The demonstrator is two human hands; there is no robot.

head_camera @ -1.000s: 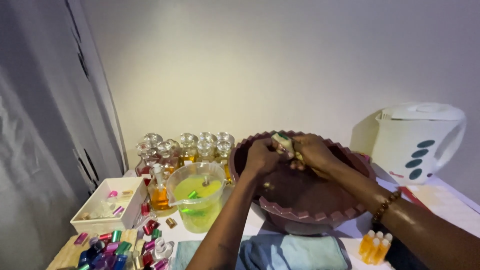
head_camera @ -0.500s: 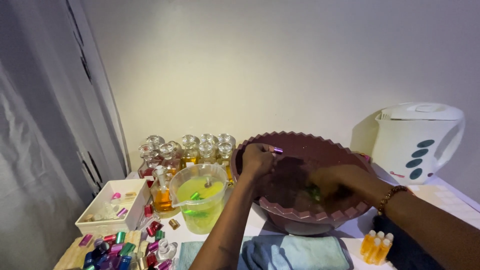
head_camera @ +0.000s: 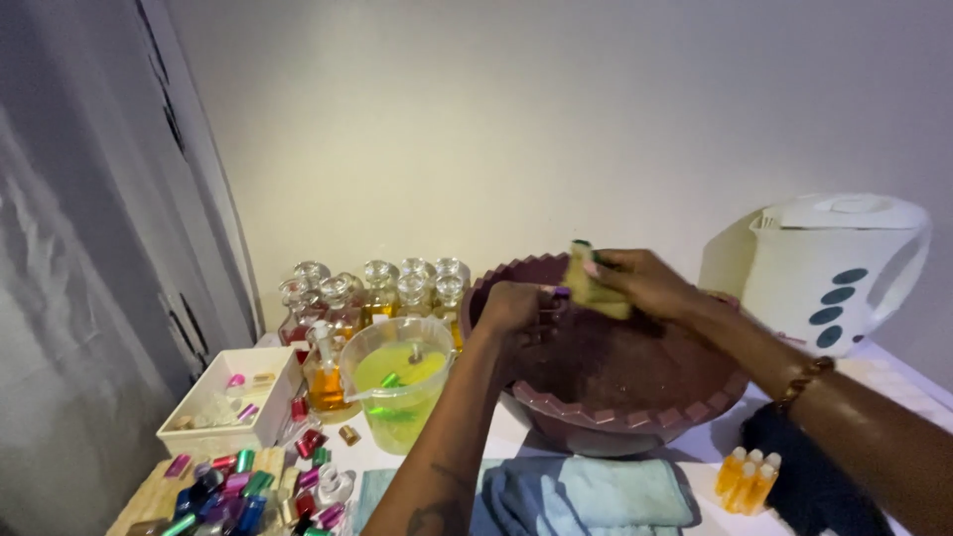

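Right hand point(head_camera: 635, 283) clamped on a yellow sponge point(head_camera: 594, 288) above the maroon basin's point(head_camera: 635, 412) far rim, left hand point(head_camera: 511, 310) closed around a small purple-tipped item point(head_camera: 558, 294) just beside it, green-filled jug point(head_camera: 397, 382) and glass bottles point(head_camera: 382, 288) toward the worktop's left edge, white kettle point(head_camera: 839, 268) at the right edge.

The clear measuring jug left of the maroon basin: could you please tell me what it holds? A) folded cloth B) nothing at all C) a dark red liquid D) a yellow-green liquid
D: the clear measuring jug left of the maroon basin is partly filled with bright yellow-green liquid.
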